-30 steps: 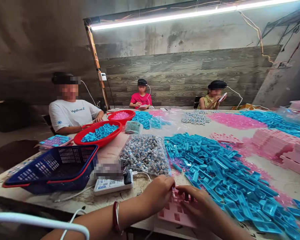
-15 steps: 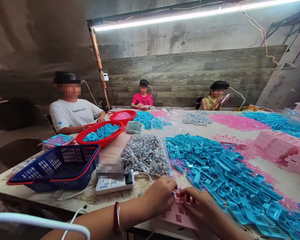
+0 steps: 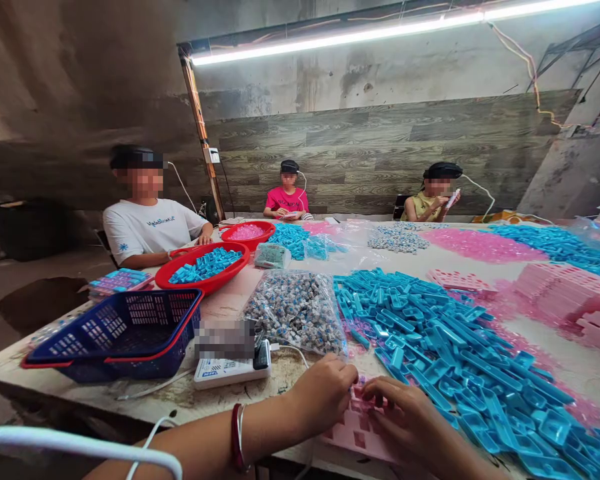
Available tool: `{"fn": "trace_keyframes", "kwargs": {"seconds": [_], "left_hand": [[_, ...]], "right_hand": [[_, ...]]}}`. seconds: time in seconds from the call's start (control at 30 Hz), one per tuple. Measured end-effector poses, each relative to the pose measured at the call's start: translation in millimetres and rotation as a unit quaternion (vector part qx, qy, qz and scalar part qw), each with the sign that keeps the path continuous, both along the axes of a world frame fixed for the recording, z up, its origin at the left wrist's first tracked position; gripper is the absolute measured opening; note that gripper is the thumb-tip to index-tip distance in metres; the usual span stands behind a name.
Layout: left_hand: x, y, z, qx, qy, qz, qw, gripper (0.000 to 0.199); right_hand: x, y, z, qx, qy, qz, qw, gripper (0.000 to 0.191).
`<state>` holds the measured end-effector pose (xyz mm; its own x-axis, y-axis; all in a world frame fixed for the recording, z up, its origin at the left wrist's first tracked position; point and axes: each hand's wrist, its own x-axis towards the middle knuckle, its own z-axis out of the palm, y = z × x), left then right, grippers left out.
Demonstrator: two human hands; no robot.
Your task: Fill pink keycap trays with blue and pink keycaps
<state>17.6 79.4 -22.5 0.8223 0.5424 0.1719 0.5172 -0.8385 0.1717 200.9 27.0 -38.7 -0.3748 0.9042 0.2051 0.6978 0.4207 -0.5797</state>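
A pink plastic panel with rows of square holes point(image 3: 359, 439) lies at the near edge of the table, partly covered by both hands. My left hand point(image 3: 324, 392) is over its far left part, fingers pinched together; whatever sits between the fingertips is too small or hidden to make out. On the panel's right side my right hand point(image 3: 405, 415) grips it, with the fingers bent over the top. Just beyond the hands lies a clear bag of small grey-white parts with blue bits point(image 3: 295, 310). To the right spreads a heap of blue translucent plastic pieces point(image 3: 430, 333).
At left stand a dark blue basket point(image 3: 115, 333) and a white power bank point(image 3: 233, 370) with a cable. Behind are red bowls of blue point(image 3: 205, 267) and pink pieces point(image 3: 246, 231). Stacked pink panels point(image 3: 563, 290) stand right. Three people sit across the table.
Both hands stay at the pink panel with almost no movement. The blue bit seen earlier at my left fingertips no longer shows. The whole view has shifted slightly.
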Motion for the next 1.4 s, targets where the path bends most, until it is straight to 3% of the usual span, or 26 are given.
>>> {"fn": "trace_keyframes", "kwargs": {"seconds": [0.3, 0.57, 0.73, 0.87, 1.07, 1.4], "left_hand": [[-1, -4, 6.8, 0.001, 0.02, -0.008, 1.0, 0.011], [-3, 1, -2.1, -0.046, -0.041, -0.011, 0.998, 0.019], [-8, 0, 7.1, -0.093, -0.061, -0.013, 0.994, 0.026], [-17, 2, 10.8, -0.1, -0.082, -0.016, 0.991, 0.038], [-21, 9, 3.1, -0.146, -0.079, -0.014, 0.986, 0.045], [-20, 13, 0.7, -0.141, -0.093, -0.015, 0.985, 0.038]], "right_hand": [[-2, 0, 0.4, 0.019, -0.002, 0.017, 1.0, 0.022], [-4, -3, 4.8, 0.015, 0.001, 0.01, 1.0, 0.024], [-3, -3, 1.9, 0.021, 0.008, -0.002, 1.0, 0.023], [-2, -5, 3.6, 0.055, 0.018, -0.026, 0.998, 0.018], [-8, -2, 5.3, 0.139, 0.03, -0.079, 0.987, 0.013], [-21, 6, -1.1, 0.198, 0.04, -0.031, 0.979, 0.015]]}}
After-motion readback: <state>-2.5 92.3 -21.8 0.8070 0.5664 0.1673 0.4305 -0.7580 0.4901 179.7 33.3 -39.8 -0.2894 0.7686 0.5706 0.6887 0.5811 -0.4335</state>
